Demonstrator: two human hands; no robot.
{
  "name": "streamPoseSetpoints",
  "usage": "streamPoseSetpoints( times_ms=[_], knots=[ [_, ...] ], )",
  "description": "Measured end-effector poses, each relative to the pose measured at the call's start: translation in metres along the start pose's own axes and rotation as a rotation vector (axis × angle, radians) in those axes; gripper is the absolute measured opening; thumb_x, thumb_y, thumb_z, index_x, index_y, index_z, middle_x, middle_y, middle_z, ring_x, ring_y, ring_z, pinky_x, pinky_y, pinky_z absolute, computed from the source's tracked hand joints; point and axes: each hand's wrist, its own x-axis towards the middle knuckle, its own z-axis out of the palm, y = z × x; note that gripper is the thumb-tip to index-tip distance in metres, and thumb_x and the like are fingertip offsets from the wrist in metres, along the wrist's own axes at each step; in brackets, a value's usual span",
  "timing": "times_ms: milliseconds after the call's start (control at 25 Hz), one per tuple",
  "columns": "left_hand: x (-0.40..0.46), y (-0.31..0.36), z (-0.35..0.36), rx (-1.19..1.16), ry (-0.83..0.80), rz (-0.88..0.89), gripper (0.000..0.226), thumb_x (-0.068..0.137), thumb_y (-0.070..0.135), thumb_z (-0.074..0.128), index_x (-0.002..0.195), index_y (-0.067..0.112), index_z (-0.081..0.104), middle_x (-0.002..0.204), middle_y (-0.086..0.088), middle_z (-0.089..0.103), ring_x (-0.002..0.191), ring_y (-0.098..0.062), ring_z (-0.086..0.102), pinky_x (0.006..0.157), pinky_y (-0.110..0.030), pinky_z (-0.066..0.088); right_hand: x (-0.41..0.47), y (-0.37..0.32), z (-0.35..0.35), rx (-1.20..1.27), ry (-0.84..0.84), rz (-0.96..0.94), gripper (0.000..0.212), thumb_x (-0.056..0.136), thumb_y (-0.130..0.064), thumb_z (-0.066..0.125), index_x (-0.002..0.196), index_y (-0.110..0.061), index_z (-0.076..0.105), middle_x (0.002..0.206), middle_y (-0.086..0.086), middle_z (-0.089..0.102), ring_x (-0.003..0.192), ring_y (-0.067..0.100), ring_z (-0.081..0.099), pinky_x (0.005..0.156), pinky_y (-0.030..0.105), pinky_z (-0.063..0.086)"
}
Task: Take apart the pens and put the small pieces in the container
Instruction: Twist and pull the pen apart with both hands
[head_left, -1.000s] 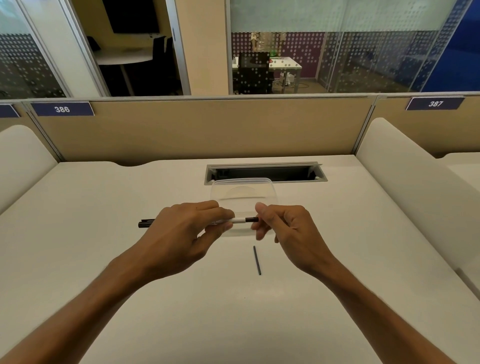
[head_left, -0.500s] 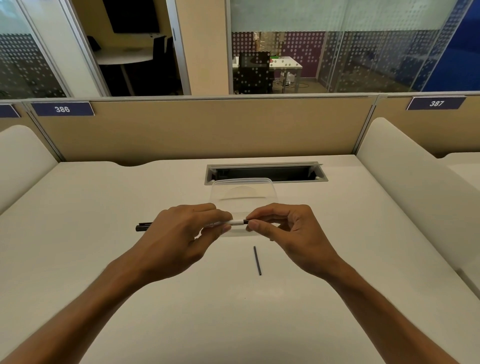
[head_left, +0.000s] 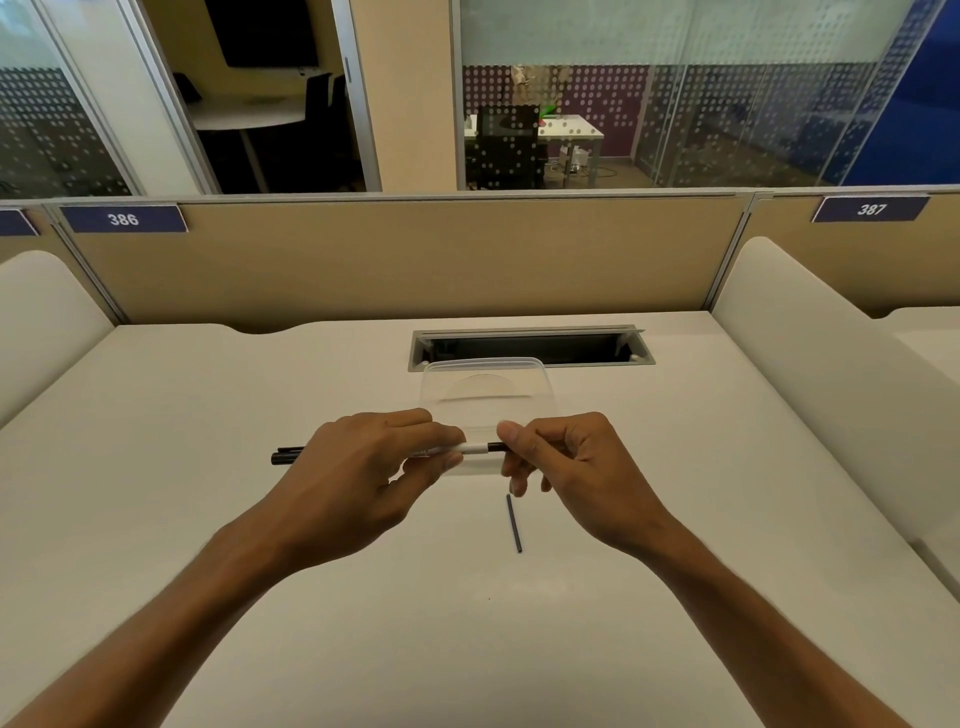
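Both hands (head_left: 363, 467) (head_left: 566, 467) — fingertips pinched

Two numbers can be read, both in white slanted digits on dark blue rectangular plastic plates fixed along the top edge of the tan fabric partition that stands behind the far edge of the surface. The dark blue number plate on the left (head_left: 123, 219) reads "386". The dark blue number plate on the right (head_left: 870, 209) reads "387". A third dark blue plate (head_left: 15, 224) is cut off at the left border of the view, and no digits show on it. No other text, brand or label can be read.
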Motion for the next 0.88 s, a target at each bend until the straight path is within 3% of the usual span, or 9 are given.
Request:
streamPoseSetpoints(
  times_ms=[400,640,760,880],
  knots=[
    [-0.0046,-0.0026,-0.0011,-0.041,0.025,0.035,0.025,0.092,0.031,0.056,0.108,0.020,0.071,0.074,0.035,0.044,0.060,0.001,0.048,0.057,-0.016,0.032,-0.0036,-0.0048,-0.0091,-0.065,-0.042,-0.112,0.009,0.082,-0.027,0.073,0.090,-0.025,0.075,0.087,-0.023,0.073,0.090,-0.001,0.067,0.068,0.010,0.050],
    [-0.0037,0.0000,-0.0010,-0.022,0.018,0.020,0.028,0.090,0.033,0.054,0.109,0.021,0.071,0.072,0.035,0.042,0.059,0.001,0.048,0.056,-0.013,0.030,-0.0036,-0.0072,-0.0031,-0.112,0.037,-0.107,0.012,0.082,-0.045,0.067,0.086,-0.034,0.070,0.085,-0.019,0.072,0.085,0.002,0.068,0.066,0.010,0.050],
    [-0.0032,0.0013,-0.0014,-0.011,0.017,0.014,0.030,0.090,0.034,0.053,0.110,0.022,0.071,0.071,0.036,0.040,0.057,0.003,0.047,0.057,-0.009,0.027,-0.0032,-0.0048,-0.0006,-0.086,0.032,-0.072,0.037,0.089,-0.052,0.053,0.071,-0.025,0.072,0.072,-0.007,0.073,0.075,0.009,0.068,0.065,0.012,0.048],
    [-0.0032,0.0018,-0.0021,-0.006,0.011,0.012,0.031,0.090,0.035,0.052,0.110,0.022,0.071,0.072,0.034,0.041,0.056,0.001,0.047,0.056,-0.009,0.027,-0.0027,-0.0032,-0.0004,-0.042,-0.058,-0.058,0.041,0.092,-0.044,0.050,0.073,-0.016,0.074,0.067,0.001,0.072,0.066,0.013,0.068,0.061,0.010,0.046]
  ],
)
